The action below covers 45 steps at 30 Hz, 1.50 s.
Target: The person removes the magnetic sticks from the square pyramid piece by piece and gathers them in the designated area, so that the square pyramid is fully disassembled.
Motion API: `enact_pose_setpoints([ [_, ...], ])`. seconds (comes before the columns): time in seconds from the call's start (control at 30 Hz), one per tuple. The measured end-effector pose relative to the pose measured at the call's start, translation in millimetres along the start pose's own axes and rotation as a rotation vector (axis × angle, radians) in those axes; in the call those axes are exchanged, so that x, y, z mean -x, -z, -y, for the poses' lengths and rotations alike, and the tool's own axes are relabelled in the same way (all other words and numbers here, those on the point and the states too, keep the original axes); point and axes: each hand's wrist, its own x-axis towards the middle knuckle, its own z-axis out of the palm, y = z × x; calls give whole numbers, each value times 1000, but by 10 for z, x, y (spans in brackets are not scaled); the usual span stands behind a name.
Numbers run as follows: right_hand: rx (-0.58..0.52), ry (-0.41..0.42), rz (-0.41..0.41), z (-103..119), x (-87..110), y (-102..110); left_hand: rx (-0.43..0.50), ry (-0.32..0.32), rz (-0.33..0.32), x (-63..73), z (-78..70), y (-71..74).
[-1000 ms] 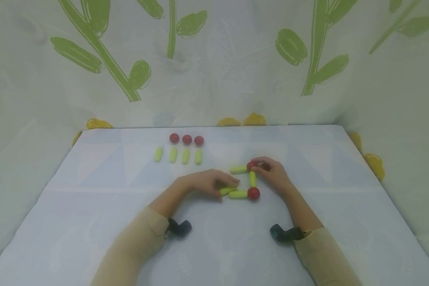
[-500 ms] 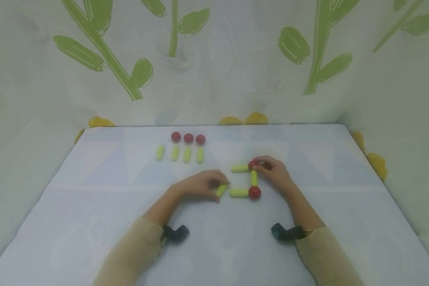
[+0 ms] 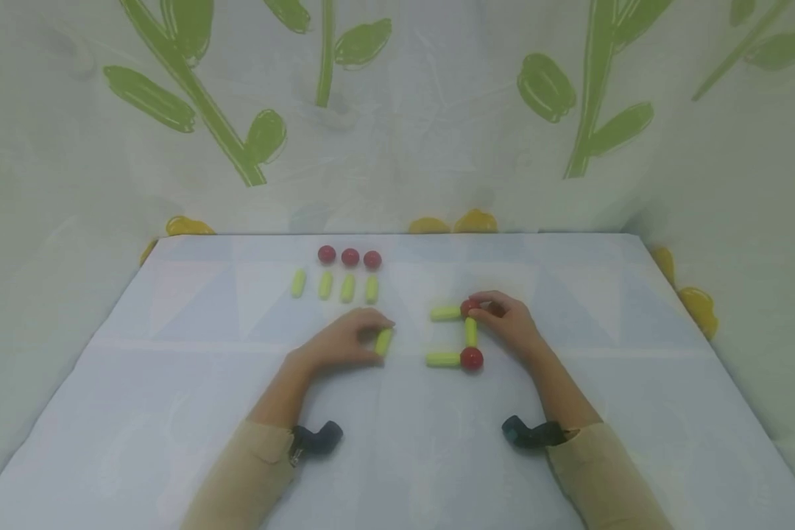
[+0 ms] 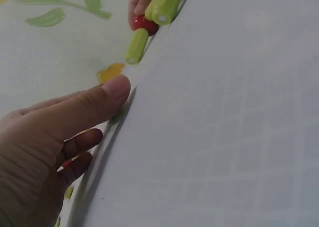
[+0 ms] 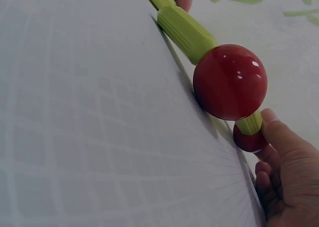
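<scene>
In the head view my left hand point(image 3: 341, 338) holds a yellow-green rod point(image 3: 383, 341) between thumb and fingers, a short way left of a joined shape. That shape has a far red ball point(image 3: 467, 309), a near red ball point(image 3: 472, 358), a linking rod point(image 3: 471, 333) between them, and two rods pointing left, the far rod point(image 3: 446, 313) and the near rod point(image 3: 443, 359). My right hand point(image 3: 509, 322) pinches the far ball. The right wrist view shows the near ball point(image 5: 230, 82) large. In the left wrist view my thumb point(image 4: 99, 100) hides most of the held rod.
At the back of the table point(image 3: 172, 383) lie a row of red balls point(image 3: 350, 257) and, before it, a row of several yellow-green rods point(image 3: 347, 288). A pale curtain point(image 3: 424, 132) with green leaves hangs behind. Each wrist wears a dark camera point(image 3: 526, 433).
My left hand has drawn back to the left with the rod, away from the joined shape, and the rod has turned more upright in view. My right hand stays on the far ball.
</scene>
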Motion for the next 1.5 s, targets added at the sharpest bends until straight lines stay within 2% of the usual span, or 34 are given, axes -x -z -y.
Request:
enact_pose_setpoints([
  [0.1, -2, -5, 1, 1, 4, -5, -27, 20, -63, 46, 46, 31],
  [0.23, 3, -18, -3, -8, 2, 0, -14, 53, -120, 64, 91, 52],
  [0.43, 0, -29, -2, 12, 6, 1, -33, 34, -178, 64, 165, 37],
  [0.6, -5, -36, -2, 17, 10, -10, 1, 31, -192, 69, 205, 17],
  [0.9, 0, -16, 2, 5, 12, -2, 32, 28, -178, 88, 182, 30],
  [1.03, -10, -15, 13, 23, 21, 4, 43, 9, -181, 85, 121, 53],
  [1.17, 0, -10, 23, 45, 33, 7, 84, -31, -195, 58, -9, 62],
  [1.3, 0, 7, 36, 46, 28, 13, 158, -79, -182, 1, -159, -8],
  [1.4, 4, 12, 36, 37, 19, 17, 173, -86, -123, -46, -292, -108],
  [1.5, 14, 15, 32, 37, 16, 13, 155, -107, -30, -95, -433, -227],
])
